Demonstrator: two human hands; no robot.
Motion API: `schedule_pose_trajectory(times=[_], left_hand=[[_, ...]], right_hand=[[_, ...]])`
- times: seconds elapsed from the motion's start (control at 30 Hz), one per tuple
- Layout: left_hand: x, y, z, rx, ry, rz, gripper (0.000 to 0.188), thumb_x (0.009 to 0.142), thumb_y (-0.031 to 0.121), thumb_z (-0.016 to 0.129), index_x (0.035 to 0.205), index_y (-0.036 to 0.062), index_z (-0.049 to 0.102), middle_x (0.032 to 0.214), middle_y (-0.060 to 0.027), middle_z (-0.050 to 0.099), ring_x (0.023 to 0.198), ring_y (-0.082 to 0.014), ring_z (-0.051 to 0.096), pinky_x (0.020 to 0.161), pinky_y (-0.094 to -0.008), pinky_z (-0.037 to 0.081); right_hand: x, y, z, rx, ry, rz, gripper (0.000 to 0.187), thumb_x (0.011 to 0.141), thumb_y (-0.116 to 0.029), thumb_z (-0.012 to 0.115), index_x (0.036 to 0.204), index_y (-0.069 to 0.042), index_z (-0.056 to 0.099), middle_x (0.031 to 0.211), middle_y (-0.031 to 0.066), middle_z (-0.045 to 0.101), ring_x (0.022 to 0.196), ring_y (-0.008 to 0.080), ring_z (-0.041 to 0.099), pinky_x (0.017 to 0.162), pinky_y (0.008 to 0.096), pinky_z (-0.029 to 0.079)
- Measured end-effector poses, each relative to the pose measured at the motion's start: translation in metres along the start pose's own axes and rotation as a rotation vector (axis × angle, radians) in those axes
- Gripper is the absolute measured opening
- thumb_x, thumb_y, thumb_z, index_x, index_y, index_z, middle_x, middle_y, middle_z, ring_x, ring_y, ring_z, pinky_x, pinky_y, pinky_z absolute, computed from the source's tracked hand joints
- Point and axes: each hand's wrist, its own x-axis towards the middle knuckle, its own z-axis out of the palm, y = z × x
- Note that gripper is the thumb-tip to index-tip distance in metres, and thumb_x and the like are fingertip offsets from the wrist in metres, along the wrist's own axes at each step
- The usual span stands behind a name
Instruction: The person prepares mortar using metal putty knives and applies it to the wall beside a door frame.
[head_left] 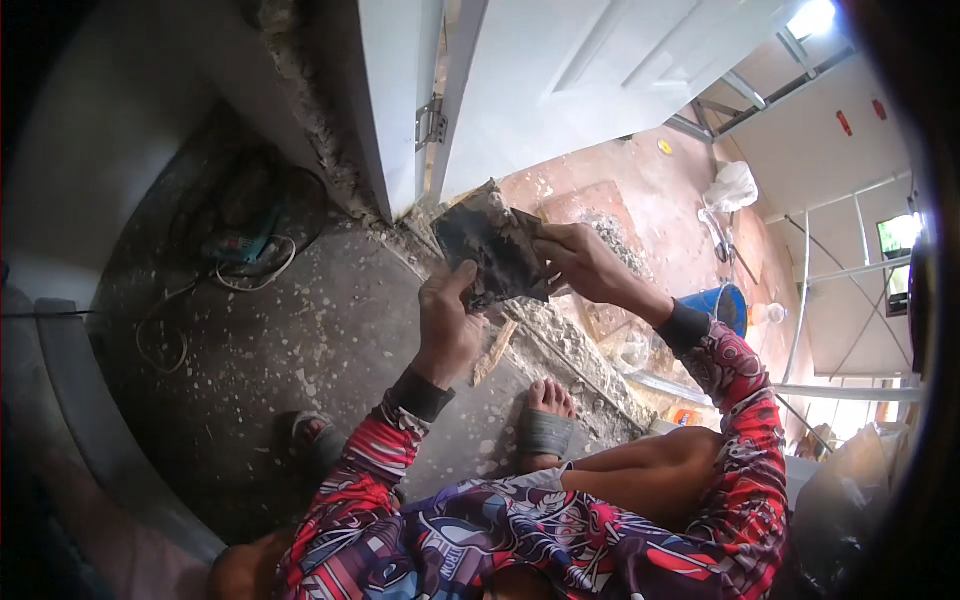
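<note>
My left hand [450, 325] grips a dark, roughly square plate [465, 235] by its near edge, thumb on top. Grey mortar is smeared over the plate, with a lump at its far corner. Closed on a smaller dark flat blade [527, 228], like a putty knife, my right hand [588, 262] presses against the plate's right side. The blade's handle is hidden by my fingers. Both hands are in front of me, above the rough mortar strip [560, 340] at the doorway.
A white door [600, 90] on a hinge [431, 124] stands beyond my hands. Rubble [612, 235] lies on a board past the doorway, near a blue bucket [722, 308]. At left, a teal power tool [240, 245] with a cord rests on the speckled floor [300, 300]. My sandalled foot [548, 425] is below.
</note>
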Motion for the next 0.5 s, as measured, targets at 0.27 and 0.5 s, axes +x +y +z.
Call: schedule_pose_trajectory(times=[0.27,0.5], left_hand=[[-0.008,0.069,-0.006,0.366,-0.033,0.416,0.013,0.094,0.008,0.057,0.097,0.0002,0.067,0.088,-0.0003,0.067,0.072,-0.0052,0.058,0.072,-0.0233,0.048],[-0.021,0.151,0.032,0.796,0.134,1.099,0.015,0.093,0.01,0.065,0.088,-0.0042,0.065,0.076,-0.0046,0.065,0.071,-0.0068,0.057,0.06,-0.0277,0.046]], right_hand=[[-0.005,0.004,0.004,1.344,0.195,0.863,0.021,0.099,-0.013,0.048,0.106,0.006,0.053,0.092,0.0133,0.062,0.072,0.0265,0.071,0.064,0.0405,0.064],[-0.009,0.008,0.009,1.415,0.156,0.865,0.023,0.097,-0.009,0.046,0.111,0.008,0.052,0.099,0.0202,0.065,0.073,0.0301,0.071,0.066,0.0442,0.064]])
